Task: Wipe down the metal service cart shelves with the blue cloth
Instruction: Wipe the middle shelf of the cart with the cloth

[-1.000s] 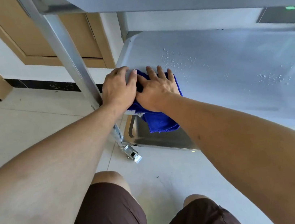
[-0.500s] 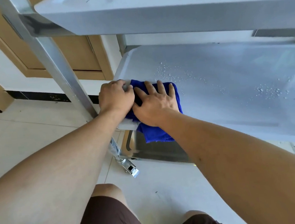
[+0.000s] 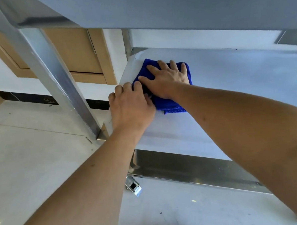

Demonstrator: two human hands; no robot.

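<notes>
Blue and folded into a thick pad, the microfibre cloth (image 3: 162, 91) lies flat on the middle stainless-steel shelf (image 3: 236, 88) of the service cart, close to that shelf's far-left corner and just beside its raised left rim. The right hand (image 3: 166, 81) is the grip on it: palm down, fingers straight and spread across the top of the pad, pressing it to the metal and not curled round it. The left hand (image 3: 131, 107) sits touching the right one, at the near-left edge of the cloth, its fingers bent down over that edge by the shelf rim; whether they actually pinch the fabric I cannot tell.

The relation that matters: the cloth is directly under the right palm, so it goes wherever that hand slides, and the shelf's long axis runs away to the right, with nearly all of the shelf surface lying on that side. The right hand is the nearer one for a sweep that way, I judge.

Against half a second earlier, the pad and both hands have travelled from the shelf's near-left edge, where the cloth hung over the lip, to the far-left corner. The water droplets visible on the shelf then cannot be made out now.
</notes>
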